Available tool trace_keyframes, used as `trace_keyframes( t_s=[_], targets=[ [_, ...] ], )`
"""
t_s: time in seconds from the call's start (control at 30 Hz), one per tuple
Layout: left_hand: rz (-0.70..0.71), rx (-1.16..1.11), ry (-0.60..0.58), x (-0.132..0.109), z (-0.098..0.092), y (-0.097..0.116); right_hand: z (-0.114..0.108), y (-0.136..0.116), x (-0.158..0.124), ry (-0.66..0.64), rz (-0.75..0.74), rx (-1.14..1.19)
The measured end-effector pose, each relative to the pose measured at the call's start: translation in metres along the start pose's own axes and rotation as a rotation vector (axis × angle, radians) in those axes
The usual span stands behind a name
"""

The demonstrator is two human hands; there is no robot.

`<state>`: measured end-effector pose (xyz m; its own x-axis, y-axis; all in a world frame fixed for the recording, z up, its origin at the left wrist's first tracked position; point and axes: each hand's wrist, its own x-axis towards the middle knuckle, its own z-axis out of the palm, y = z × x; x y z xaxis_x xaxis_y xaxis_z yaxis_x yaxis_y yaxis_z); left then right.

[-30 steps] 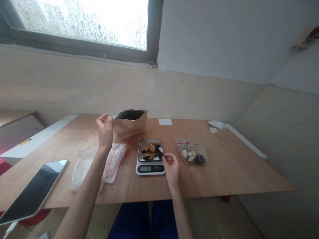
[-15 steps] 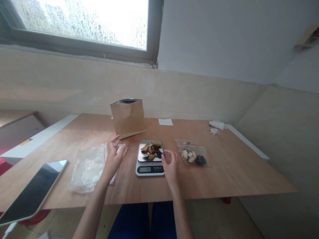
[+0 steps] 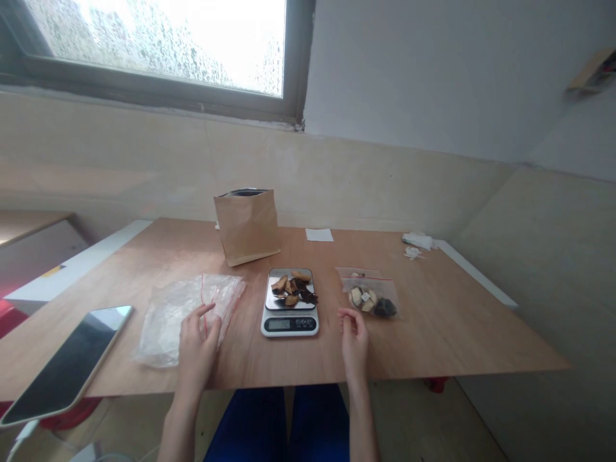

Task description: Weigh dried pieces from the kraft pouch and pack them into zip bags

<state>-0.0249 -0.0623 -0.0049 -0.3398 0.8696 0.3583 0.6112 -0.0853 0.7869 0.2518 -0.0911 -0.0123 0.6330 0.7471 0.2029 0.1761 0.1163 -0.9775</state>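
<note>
My left hand (image 3: 198,340) is open, thumb and fingers apart, over the right part of a crumpled clear plastic bag (image 3: 166,321) with red lines. My right hand (image 3: 355,340), its fingers loosely curled and not closed together, hovers near the small zip bags and holds nothing that I can see. Between the hands stands a white kitchen scale (image 3: 264,326) with a lit display whose figures are too blurred to read. On its metal plate lie several brown and dark dried pieces (image 3: 292,289), one dark piece reaching past the right edge.
Right of the scale, clear zip bags (image 3: 392,289) hold pale and dark pieces. Behind it stands an open brown paper pouch (image 3: 248,228). A large phone (image 3: 67,366) with a cable lies at the left. White paper (image 3: 319,235) and crumpled white material (image 3: 418,240) lie farther back.
My right hand has let go of the dark piece at the plate's edge and moved right, off the scale. My left hand has drawn back toward me and left, over the plastic bag.
</note>
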Motion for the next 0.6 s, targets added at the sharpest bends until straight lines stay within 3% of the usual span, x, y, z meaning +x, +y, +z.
trace_keyframes(
  t_s=[0.13,0.33,0.47,0.6],
  targets=[
    [0.016,0.136,-0.022,-0.003,0.009,-0.014,-0.003,0.003,0.0,-0.031,0.006,-0.006],
    [-0.026,0.376,0.054,0.002,0.01,-0.011,-0.002,-0.003,-0.004,-0.123,-0.055,-0.042],
    [0.035,0.321,-0.017,0.013,0.009,-0.016,0.002,-0.011,-0.008,-0.221,-0.092,-0.067],
    [-0.045,0.254,0.024,0.019,0.01,-0.024,0.008,-0.017,-0.012,-0.31,-0.121,-0.07]
  ],
)
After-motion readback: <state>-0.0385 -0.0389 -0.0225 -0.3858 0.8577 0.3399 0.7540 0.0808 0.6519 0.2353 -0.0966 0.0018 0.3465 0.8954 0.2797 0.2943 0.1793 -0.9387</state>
